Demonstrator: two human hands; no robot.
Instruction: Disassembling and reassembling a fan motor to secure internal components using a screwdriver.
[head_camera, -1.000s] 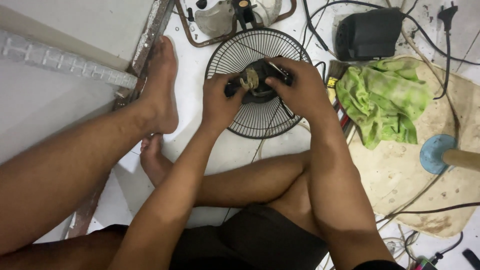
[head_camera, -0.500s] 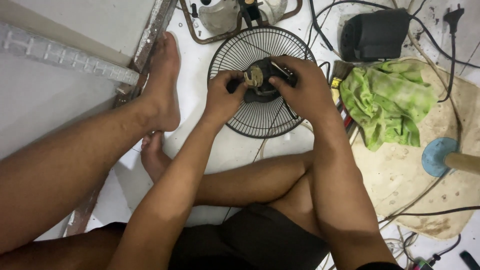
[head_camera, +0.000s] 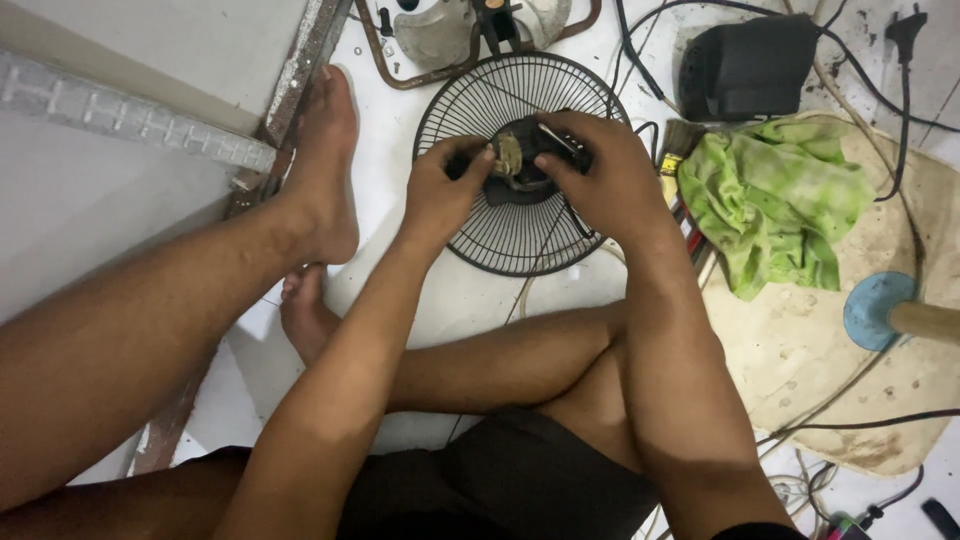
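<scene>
A round black wire fan guard (head_camera: 500, 245) lies flat on the white floor in front of me. At its middle sits a dark fan motor (head_camera: 520, 165) with a dull metal part showing. My left hand (head_camera: 440, 195) grips the motor's left side. My right hand (head_camera: 605, 175) covers and holds its right side, fingers curled over the top. Most of the motor is hidden under my fingers.
My bare foot (head_camera: 325, 170) rests left of the guard beside a metal frame rail (head_camera: 300, 60). A green rag (head_camera: 780, 200) lies right, on a dirty mat (head_camera: 830, 390). A black box (head_camera: 750, 65), cables, a blue disc on a wooden handle (head_camera: 880, 310) and fan parts (head_camera: 440, 35) lie around.
Both hands keep hold of the motor; their grip has shifted only slightly. The view has drifted a little.
</scene>
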